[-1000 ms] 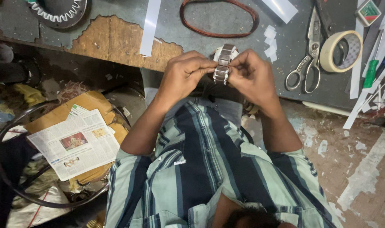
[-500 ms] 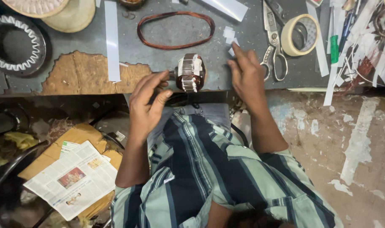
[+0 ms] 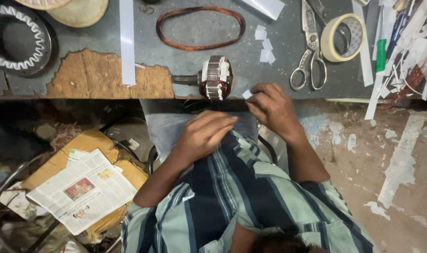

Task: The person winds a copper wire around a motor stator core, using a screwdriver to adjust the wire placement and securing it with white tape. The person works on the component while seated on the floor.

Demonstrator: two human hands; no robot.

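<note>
Right hand (image 3: 273, 108) pinches a paper slip (image 3: 247, 94) beside the motor armature (image 3: 215, 77) at the worktop (image 3: 199, 58) edge; left hand (image 3: 205, 135) hangs empty, fingers loosely curled, below it.

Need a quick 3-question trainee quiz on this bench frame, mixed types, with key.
1. True or false: the motor armature is held in both hands.
2. Which hand pinches the small white paper piece? A) left hand B) right hand C) neither
3. Fill in: the scissors lie just left of the ____ roll.

Key
1. False: it lies on the grey table at the front edge, and no hand grips it.
2. B: the right hand holds it at the table edge; the left hand is lower, over the lap, with nothing visible in it.
3. Tape: the tape roll sits beside the scissors.
</note>
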